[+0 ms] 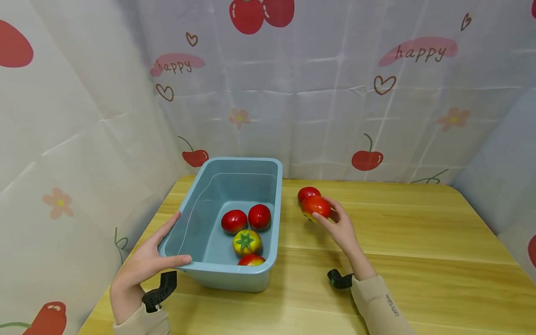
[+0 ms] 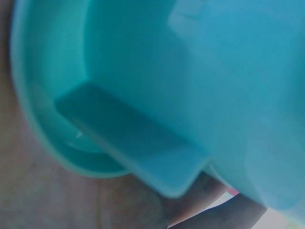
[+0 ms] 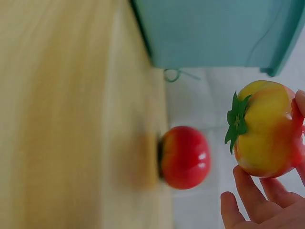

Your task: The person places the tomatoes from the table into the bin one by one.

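Note:
A blue-grey plastic bin (image 1: 231, 267) stands on the table, with several toy tomatoes inside, one of them a yellow tomato (image 1: 247, 242) with its green star-shaped leaf facing up. At the bin's near left corner my left hand (image 1: 144, 260) grips the rim, thumb over the front edge and fingers along the left side. The left wrist view shows the bin's wall (image 2: 228, 95) close up, blurred. To the right of the bin my right hand (image 1: 341, 230) holds a red and yellow tomato (image 3: 264, 129) above the table. Just behind it, another red tomato (image 3: 185, 157) rests on the wood.
The wooden table (image 1: 410, 260) extends to the right of the bin. A curtain (image 1: 318, 102) printed with cherries, hearts and flowers hangs behind and along the left side. Black wrist cameras sit on both wrists.

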Tool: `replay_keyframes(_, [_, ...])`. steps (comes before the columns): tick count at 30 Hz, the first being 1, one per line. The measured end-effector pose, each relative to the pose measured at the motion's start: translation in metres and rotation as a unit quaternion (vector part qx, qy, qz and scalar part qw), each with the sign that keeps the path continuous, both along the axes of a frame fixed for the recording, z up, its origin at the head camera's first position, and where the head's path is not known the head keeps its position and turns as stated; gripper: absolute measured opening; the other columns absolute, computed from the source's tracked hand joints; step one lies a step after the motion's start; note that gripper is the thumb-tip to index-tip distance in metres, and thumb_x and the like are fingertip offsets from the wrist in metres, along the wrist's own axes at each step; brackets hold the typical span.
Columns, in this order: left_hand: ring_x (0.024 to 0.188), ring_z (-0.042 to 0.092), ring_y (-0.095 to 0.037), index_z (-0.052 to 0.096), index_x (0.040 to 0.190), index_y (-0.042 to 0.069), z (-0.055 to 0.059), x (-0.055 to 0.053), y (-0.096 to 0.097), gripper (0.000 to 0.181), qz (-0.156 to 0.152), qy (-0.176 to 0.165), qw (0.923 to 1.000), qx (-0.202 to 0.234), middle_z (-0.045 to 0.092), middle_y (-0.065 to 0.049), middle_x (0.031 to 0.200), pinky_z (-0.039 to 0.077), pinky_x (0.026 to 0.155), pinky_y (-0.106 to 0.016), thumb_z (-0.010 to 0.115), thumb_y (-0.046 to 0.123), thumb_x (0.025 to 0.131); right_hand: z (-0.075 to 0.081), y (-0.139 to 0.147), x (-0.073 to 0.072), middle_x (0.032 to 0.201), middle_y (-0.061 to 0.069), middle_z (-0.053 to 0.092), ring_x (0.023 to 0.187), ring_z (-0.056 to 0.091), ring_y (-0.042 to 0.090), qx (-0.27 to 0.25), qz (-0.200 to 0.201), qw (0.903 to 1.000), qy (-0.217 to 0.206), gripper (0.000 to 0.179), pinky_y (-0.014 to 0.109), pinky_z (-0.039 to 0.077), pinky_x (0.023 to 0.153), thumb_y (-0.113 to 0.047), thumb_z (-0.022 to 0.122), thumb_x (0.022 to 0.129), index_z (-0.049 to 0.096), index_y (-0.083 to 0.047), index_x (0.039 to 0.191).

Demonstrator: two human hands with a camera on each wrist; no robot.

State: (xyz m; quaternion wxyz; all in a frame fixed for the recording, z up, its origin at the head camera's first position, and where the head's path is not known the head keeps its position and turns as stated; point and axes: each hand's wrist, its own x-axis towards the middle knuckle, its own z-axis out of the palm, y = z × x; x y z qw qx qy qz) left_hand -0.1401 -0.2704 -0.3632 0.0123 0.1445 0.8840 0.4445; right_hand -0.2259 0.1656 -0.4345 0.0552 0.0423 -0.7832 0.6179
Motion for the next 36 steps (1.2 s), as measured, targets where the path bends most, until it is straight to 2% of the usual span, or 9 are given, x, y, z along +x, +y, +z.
replay_keyframes(5, [0.125, 0.034, -0.030, 0.016, 0.151, 0.029, 0.000, 0.000, 0.000, 0.095, 0.000, 0.003, 1.0000, -0.004, 0.021, -0.009, 0.152, 0.038, 0.087, -0.017, 0.077, 0.019, 0.078, -0.001, -0.001, 0.000, 0.140, 0.012, 0.042, 0.120, 0.048, 0.031, -0.005, 0.005, 0.9994, 0.033, 0.062, 0.025, 0.046, 0.086, -0.029, 0.069, 0.087, 0.043, -0.012, 0.140])
replay_keyframes(8, [0.125, 0.034, -0.030, 0.016, 0.151, 0.029, -0.001, -0.001, -0.001, 0.095, -0.002, 0.002, 1.0000, -0.002, 0.021, -0.009, 0.152, 0.038, 0.087, -0.018, 0.077, 0.019, 0.078, 0.005, -0.003, 0.004, 0.139, 0.011, 0.043, 0.120, 0.049, 0.031, -0.010, 0.009, 0.9990, 0.043, 0.062, 0.020, 0.047, 0.082, -0.029, 0.070, 0.086, 0.044, -0.013, 0.140])
replay_keyframes(16, [0.126, 0.034, -0.031, 0.015, 0.151, 0.029, -0.001, -0.001, -0.001, 0.095, -0.005, -0.003, 1.0000, 0.001, 0.020, -0.010, 0.152, 0.038, 0.087, -0.017, 0.076, 0.019, 0.079, 0.025, -0.009, 0.019, 0.139, 0.008, 0.044, 0.121, 0.048, 0.028, -0.021, 0.021, 0.9984, 0.047, 0.059, 0.022, 0.047, 0.083, -0.026, 0.069, 0.087, 0.044, -0.017, 0.140])
replay_keyframes(22, [0.126, 0.034, -0.031, 0.016, 0.151, 0.029, 0.000, 0.000, -0.001, 0.095, -0.003, -0.001, 1.0000, 0.001, 0.021, -0.009, 0.152, 0.038, 0.087, -0.017, 0.077, 0.019, 0.079, 0.038, -0.014, 0.030, 0.138, 0.008, 0.045, 0.119, 0.049, 0.028, -0.030, 0.035, 0.9966, 0.068, 0.057, 0.022, 0.047, 0.083, -0.022, 0.068, 0.087, 0.046, -0.017, 0.139])
replay_keyframes(36, [0.127, 0.033, -0.032, 0.016, 0.151, 0.030, 0.001, 0.000, 0.000, 0.095, -0.001, -0.001, 1.0000, -0.003, 0.021, -0.008, 0.152, 0.038, 0.088, -0.018, 0.077, 0.020, 0.078, 0.057, -0.025, 0.049, 0.136, 0.008, 0.047, 0.118, 0.050, 0.028, -0.037, 0.057, 0.9903, 0.122, 0.055, 0.023, 0.048, 0.084, -0.011, 0.067, 0.087, 0.047, -0.014, 0.138])
